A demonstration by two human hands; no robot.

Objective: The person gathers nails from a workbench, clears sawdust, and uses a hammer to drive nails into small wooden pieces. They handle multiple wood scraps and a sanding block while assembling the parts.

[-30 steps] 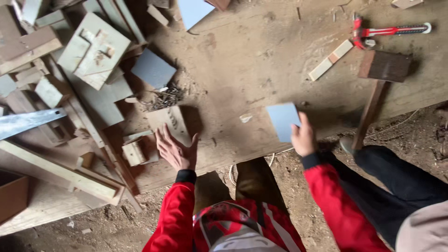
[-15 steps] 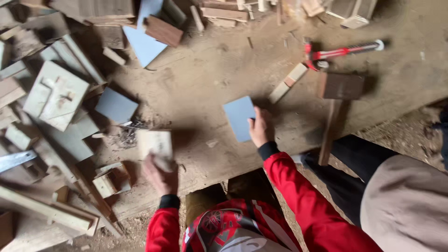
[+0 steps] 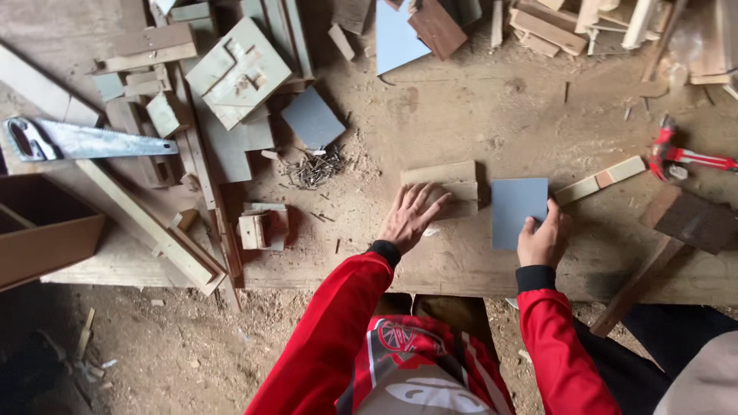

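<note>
Nearest the red-sleeved person, the left hand (image 3: 411, 217) now lies flat, fingers spread open, on the pale rectangular wooden block (image 3: 448, 184), while the right hand (image 3: 543, 240) pinches the lower edge of the square grey-blue board (image 3: 518, 211). Compared with a moment ago, board and block have come together on the dusty wooden worktop (image 3: 492, 115), almost touching. Farther off lie a heap of small nails (image 3: 315, 167), a handsaw (image 3: 84, 141) and a red-handled hammer (image 3: 688, 157).

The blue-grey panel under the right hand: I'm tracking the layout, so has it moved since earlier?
Yes. The blue-grey panel has slid left along the bench, away from the red clamp, up against the wooden block.
</note>
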